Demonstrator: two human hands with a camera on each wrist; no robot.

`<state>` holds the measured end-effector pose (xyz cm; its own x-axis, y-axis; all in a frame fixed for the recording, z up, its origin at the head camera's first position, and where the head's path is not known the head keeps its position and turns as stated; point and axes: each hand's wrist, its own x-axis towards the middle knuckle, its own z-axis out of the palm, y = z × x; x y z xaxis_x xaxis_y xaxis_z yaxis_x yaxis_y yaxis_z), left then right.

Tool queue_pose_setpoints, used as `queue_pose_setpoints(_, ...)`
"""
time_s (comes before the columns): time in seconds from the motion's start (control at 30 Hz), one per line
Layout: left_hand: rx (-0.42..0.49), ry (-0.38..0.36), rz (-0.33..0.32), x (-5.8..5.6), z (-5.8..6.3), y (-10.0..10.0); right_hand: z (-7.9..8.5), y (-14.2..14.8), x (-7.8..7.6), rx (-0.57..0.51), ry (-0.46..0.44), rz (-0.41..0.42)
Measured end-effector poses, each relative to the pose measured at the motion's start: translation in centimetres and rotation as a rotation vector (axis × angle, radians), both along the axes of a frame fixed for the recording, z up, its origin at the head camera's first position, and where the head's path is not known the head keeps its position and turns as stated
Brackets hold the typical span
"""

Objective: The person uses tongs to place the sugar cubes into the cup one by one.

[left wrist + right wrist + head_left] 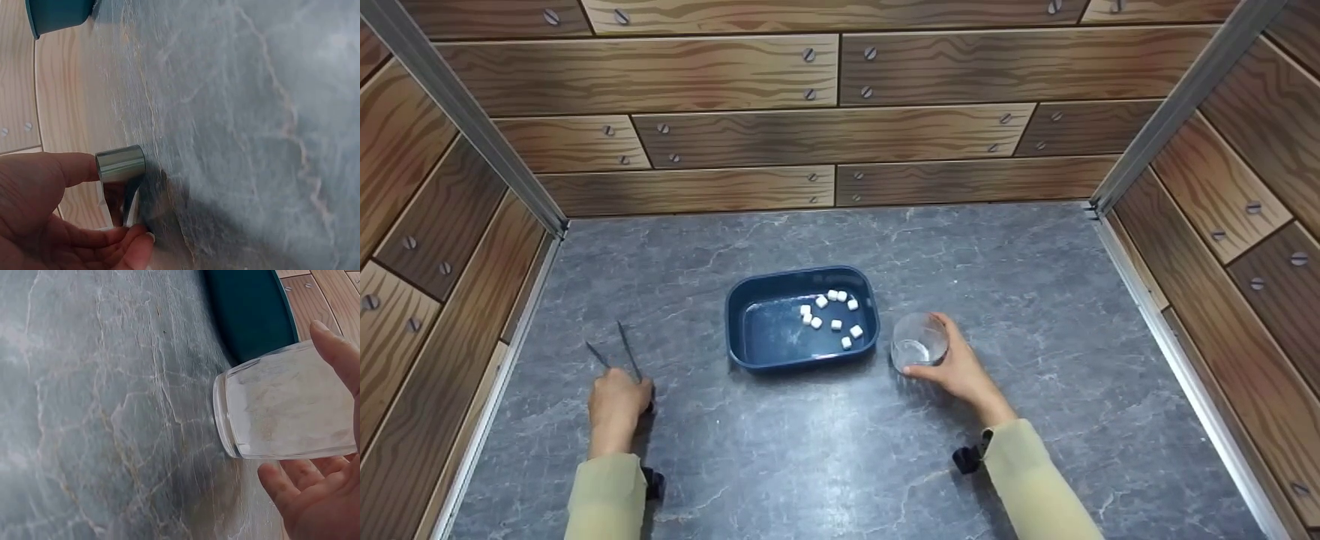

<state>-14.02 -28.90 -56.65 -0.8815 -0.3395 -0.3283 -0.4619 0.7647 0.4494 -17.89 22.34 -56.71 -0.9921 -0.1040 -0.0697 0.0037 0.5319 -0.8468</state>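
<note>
- Metal tongs (629, 351) are gripped by the fingers of the left hand (617, 403), tips spread apart, left of the blue tray (765, 336).
- A clear cup (916, 346) is held between thumb and fingers of the right hand (964, 371), just beside the tray's right end.
- White cubes (836, 325) are scattered inside the tray, which is set on the grey worktop (810, 472).

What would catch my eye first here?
Probably the dark blue tub near the middle, with small white cubes scattered in its right half. Just right of it, the right grip holds a clear cup; off to the left, the left grip holds metal tongs.
</note>
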Motion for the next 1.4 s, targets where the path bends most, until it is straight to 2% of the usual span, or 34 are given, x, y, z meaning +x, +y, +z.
queue_pose_setpoints(0.3, -0.022, -0.049, -0.018, -0.2, 0.1, -0.3, -0.1, -0.4, -0.2, -0.042, -0.036, -0.024)
queue_pose_setpoints(0.47, -0.027, -0.043, -0.007, -0.2, -0.1, -0.4, -0.5, -0.5, -0.4, -0.078, 0.009, -0.007)
queue_pose_setpoints(0.7, -0.06, -0.079, 0.038, -0.2, 0.0, -0.4, -1.0, -0.6, -0.5, -0.085, 0.057, 0.007)
queue_pose_setpoints(0.83, -0.068, -0.058, 0.064, -0.2, 0.0, -0.3, -1.0, -0.6, -0.5, -0.096, 0.06, 0.003)
queue_pose_setpoints(1.07, -0.092, 0.02, 0.089, 0.1, 0.0, -0.2, -1.1, -0.4, -0.5, -0.109, 0.07, 0.004)
queue_pose_setpoints(1.4, -0.07, 0.011, 0.123, 0.2, 0.0, -0.1, -1.1, -0.5, -0.6, -0.093, 0.067, -0.002)
